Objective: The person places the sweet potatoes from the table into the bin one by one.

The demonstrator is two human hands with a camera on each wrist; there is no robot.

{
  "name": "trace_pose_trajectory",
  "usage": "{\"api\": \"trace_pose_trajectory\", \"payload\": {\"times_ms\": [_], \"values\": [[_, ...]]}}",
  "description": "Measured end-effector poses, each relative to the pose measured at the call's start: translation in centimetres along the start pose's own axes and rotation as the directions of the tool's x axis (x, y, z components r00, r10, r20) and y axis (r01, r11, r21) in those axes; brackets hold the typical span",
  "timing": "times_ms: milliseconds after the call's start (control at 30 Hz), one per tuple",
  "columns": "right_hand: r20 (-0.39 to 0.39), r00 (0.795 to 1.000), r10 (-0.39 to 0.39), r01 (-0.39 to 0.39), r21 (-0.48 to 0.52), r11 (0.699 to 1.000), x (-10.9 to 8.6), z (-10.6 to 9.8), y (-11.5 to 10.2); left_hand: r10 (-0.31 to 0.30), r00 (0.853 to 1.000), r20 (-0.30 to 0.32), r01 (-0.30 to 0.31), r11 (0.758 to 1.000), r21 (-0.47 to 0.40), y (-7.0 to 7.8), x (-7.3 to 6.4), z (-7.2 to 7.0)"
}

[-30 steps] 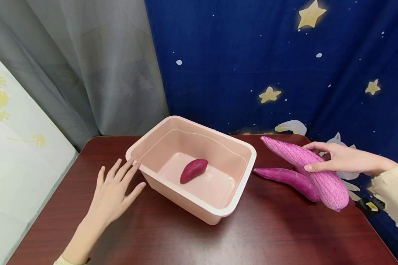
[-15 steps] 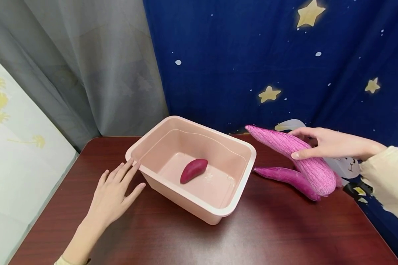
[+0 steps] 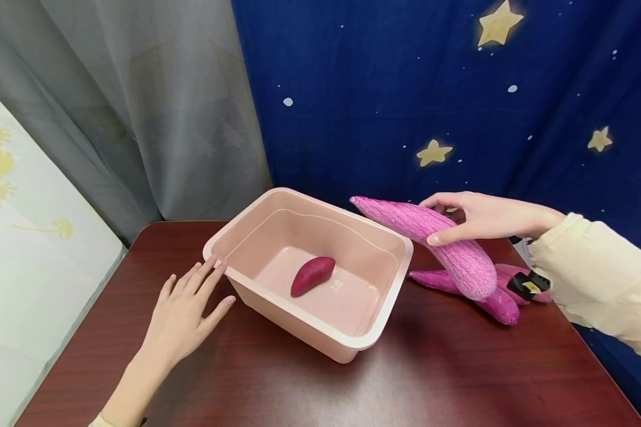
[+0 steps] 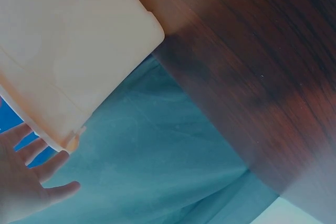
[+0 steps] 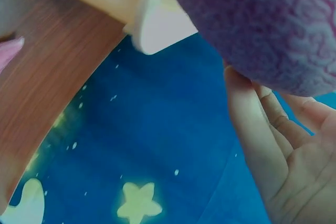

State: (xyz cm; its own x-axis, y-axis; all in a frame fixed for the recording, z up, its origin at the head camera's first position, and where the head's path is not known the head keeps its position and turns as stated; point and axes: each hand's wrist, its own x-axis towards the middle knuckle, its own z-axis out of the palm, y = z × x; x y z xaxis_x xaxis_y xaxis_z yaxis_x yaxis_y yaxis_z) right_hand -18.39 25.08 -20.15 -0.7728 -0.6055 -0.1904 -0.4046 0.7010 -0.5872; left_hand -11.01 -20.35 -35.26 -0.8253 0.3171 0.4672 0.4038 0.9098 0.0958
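In the head view my right hand (image 3: 475, 216) grips a large pink sweet potato (image 3: 462, 264) with wrinkled skin, thumb on the near side. Its thin tip overlaps the right back rim of the pale pink tub (image 3: 347, 339); the right wrist view shows its thick end (image 5: 262, 24) up close. A small dark sweet potato (image 3: 313, 276) lies inside the tub. My left hand (image 3: 184, 314) is spread, with fingertips at the tub's left corner. Below the held one, a slender purple sweet potato (image 3: 499, 307) rests on the table, partly hidden.
Another pinkish sweet potato (image 3: 506, 274) lies at the table's right side, partly behind the black wrist camera (image 3: 529, 284). The dark red table (image 3: 278, 385) ends against a grey curtain (image 3: 192, 118) and a blue star-patterned curtain (image 3: 352, 118).
My right hand has carried the large sweet potato leftward and slightly up, from above the table's right side to the tub's edge. My left hand and the tub stay almost still.
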Motion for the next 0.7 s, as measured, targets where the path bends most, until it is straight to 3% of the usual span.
{"api": "trace_pose_trajectory", "payload": {"times_ms": [700], "values": [[0.056,0.998,-0.032,0.029,0.048,0.998,5.2,0.5,-2.3,0.007,1.0,-0.015,-0.007,1.0,0.007,0.0,0.0,0.2]]}}
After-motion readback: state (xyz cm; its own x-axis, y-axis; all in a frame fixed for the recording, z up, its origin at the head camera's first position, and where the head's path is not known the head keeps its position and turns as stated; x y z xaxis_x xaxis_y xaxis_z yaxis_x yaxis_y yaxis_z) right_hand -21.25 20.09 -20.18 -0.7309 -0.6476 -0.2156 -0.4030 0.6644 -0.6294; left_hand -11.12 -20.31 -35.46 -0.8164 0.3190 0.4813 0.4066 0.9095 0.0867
